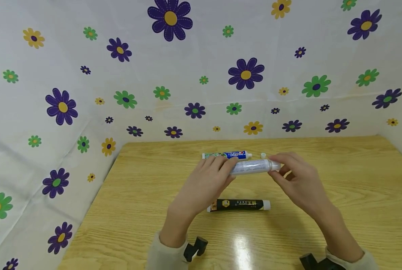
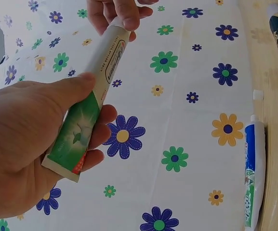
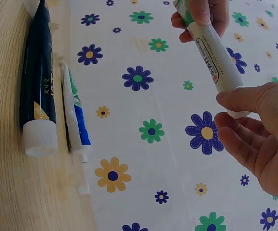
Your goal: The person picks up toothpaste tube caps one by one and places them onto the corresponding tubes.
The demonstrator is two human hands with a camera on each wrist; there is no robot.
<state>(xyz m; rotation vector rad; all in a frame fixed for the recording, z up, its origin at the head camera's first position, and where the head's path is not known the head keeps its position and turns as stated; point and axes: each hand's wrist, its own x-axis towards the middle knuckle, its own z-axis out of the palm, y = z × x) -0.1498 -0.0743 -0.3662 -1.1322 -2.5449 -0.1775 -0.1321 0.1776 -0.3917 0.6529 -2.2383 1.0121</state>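
Note:
A white and green toothpaste tube (image 2: 88,101) is held up over the table between both hands. My left hand (image 1: 209,176) grips its green flat end, thumb on top and fingers underneath. At the other end, my right hand (image 1: 297,180) pinches the white cap (image 1: 275,165) between thumb and fingers. Just behind the held tube lies a blue and green toothpaste tube (image 1: 238,154) with its nozzle bare. A small white cap (image 1: 263,155) sits on the table near that nozzle. Closer to me rests a black toothpaste tube (image 1: 243,204) with its white cap on.
The wooden table (image 1: 136,210) reaches back to a white cloth (image 1: 194,67) printed with flowers, which hangs behind it and along the left side. Dark wrist straps (image 1: 195,248) sit at both sleeves.

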